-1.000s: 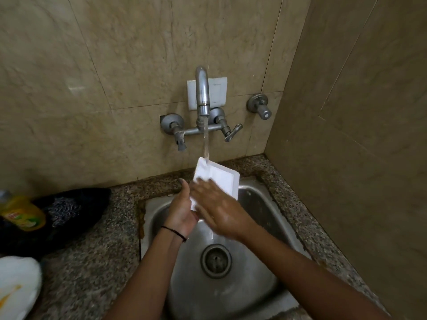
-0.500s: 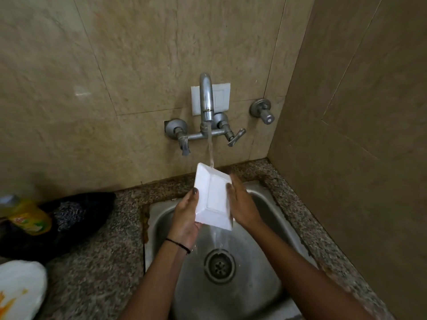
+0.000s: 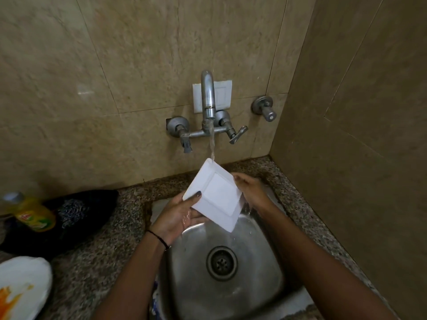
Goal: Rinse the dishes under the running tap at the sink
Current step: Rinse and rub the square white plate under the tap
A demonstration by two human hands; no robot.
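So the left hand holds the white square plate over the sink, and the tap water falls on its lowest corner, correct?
Not quite. The left hand does hold the white square plate over the sink, but the head view shows the tap water falling on its top corner, not its lowest.

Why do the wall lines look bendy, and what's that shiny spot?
Head view: the wide lens bends straight lines on the wall near the edges; the shiny spot is glare from a light; the bottle at the left edge is blurry, the plate sharp.
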